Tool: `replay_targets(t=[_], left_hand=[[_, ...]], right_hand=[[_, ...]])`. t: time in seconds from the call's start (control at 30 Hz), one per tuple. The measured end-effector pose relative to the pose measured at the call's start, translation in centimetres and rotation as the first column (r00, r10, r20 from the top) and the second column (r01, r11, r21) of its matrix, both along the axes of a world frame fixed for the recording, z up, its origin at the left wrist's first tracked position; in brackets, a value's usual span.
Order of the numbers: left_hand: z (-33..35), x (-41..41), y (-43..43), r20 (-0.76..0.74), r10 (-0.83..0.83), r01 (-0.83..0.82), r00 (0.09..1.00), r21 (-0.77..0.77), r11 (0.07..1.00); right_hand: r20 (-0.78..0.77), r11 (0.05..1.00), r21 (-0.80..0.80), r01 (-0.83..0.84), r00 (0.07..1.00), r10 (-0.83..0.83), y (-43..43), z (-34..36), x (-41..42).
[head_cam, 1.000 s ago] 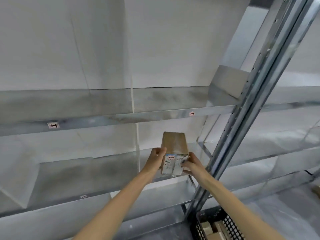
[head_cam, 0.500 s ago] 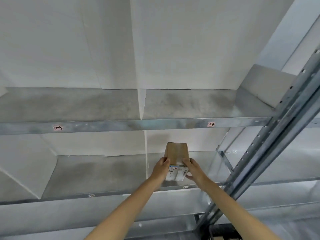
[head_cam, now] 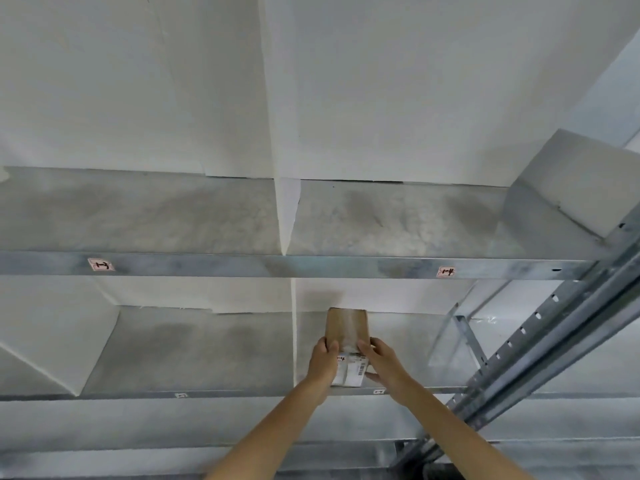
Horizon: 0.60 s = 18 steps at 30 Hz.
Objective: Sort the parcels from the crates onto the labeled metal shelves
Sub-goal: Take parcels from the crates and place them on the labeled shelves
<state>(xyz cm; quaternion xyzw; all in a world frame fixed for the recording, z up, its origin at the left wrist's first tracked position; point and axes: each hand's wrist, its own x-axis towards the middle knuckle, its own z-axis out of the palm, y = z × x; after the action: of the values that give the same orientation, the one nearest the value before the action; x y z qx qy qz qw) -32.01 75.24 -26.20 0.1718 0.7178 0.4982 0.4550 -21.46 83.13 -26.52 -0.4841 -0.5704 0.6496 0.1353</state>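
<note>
A small brown cardboard parcel (head_cam: 347, 327) with a white printed label on its near end sits in the right bay of the middle metal shelf (head_cam: 398, 341). My left hand (head_cam: 322, 358) grips its left side and my right hand (head_cam: 381, 358) grips its right side. The parcel lies lengthwise, pointing toward the back wall, its near end over the shelf's front edge. A small shelf label (head_cam: 379, 391) is stuck on that edge just below the parcel. Whether the parcel's underside touches the shelf I cannot tell.
The upper shelf (head_cam: 381, 216) carries labels at left (head_cam: 100, 264) and right (head_cam: 446, 271). White dividers (head_cam: 285, 216) split each shelf into bays. A perforated steel upright (head_cam: 540, 341) slants across the right side. Another label (head_cam: 180, 395) marks the middle shelf's left bay.
The view has tilted up and left, so the crate at the bottom has left the frame. Both hands have carried the parcel further in over the middle shelf.
</note>
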Motion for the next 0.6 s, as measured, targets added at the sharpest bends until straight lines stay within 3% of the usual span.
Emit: replay_targets(t=[0.23, 0.6], left_hand=[[-1.0, -1.3, 2.5, -0.029, 0.139, -0.139, 0.990, -0.005, 0.990], [-0.5, -2.2, 4.8, 0.105, 0.284, -0.292, 0.953, 0.067, 0.954]], right_hand=[[0.017, 0.998, 0.036, -0.054, 0.998, 0.054, 2.2, 0.2, -2.1], [0.006, 0.995, 0.062, -0.081, 0.997, 0.081, 4.5, 0.4, -3.9]])
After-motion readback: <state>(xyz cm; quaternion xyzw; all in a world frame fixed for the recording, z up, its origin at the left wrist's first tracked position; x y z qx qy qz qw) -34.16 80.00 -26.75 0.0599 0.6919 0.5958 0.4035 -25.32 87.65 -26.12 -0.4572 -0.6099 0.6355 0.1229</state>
